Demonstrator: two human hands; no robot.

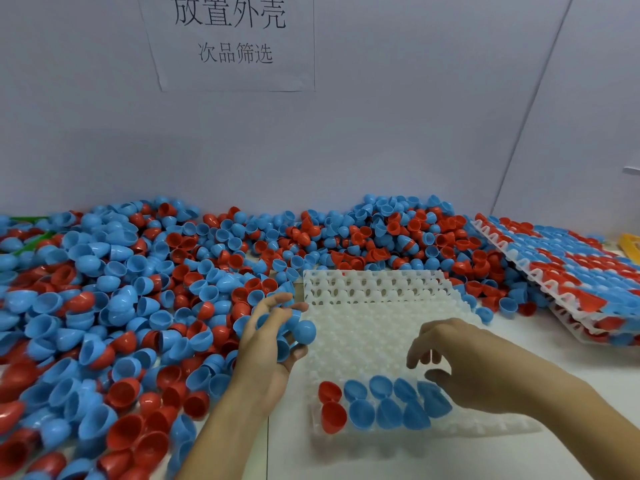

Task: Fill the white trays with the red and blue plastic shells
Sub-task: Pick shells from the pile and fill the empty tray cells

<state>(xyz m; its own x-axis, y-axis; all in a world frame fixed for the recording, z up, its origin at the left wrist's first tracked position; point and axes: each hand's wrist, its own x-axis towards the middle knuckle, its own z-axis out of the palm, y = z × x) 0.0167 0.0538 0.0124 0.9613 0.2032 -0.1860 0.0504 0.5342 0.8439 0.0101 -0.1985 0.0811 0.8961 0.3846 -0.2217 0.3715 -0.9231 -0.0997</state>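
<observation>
L hand (pixel 273 341): palm up, fingers curled round a bunch of blue shells (pixel 304 332); at least 3 visible, exact count can't tell. Sits at left edge of the front tray.
R hand (pixel 460 362): over the front tray, fingers bent down w/ tips close together just above the filled rows; looks like it holds nothing, but fingertips are blurred so not 100% sure.
Front tray (pixel 381 327): white, flat on table, centre-front, mostly bare pockets.
Shells in front tray: 10 counted, in 2 rows at near edge. 2 red shells (pixel 332 407) at left end, 8 blue placed shells (pixel 388 401) to their right; the rightmost partly behind R hand.
2nd tray (pixel 374 284): white, 1 pc, partly under far edge of front tray, no shells seen in it.
Filled trays (pixel 561 268): stack at right, tilted, top layer packed w/ red + blue; at least 2 layers, can't tell more.
Loose pile (pixel 121 306): hundreds of red/blue shells, left side and along back wall; too many to count.
Paper sign (pixel 232 39): 1 sheet on wall, printed text.
Table (pixel 571 375): white, bare patch right of R arm.
</observation>
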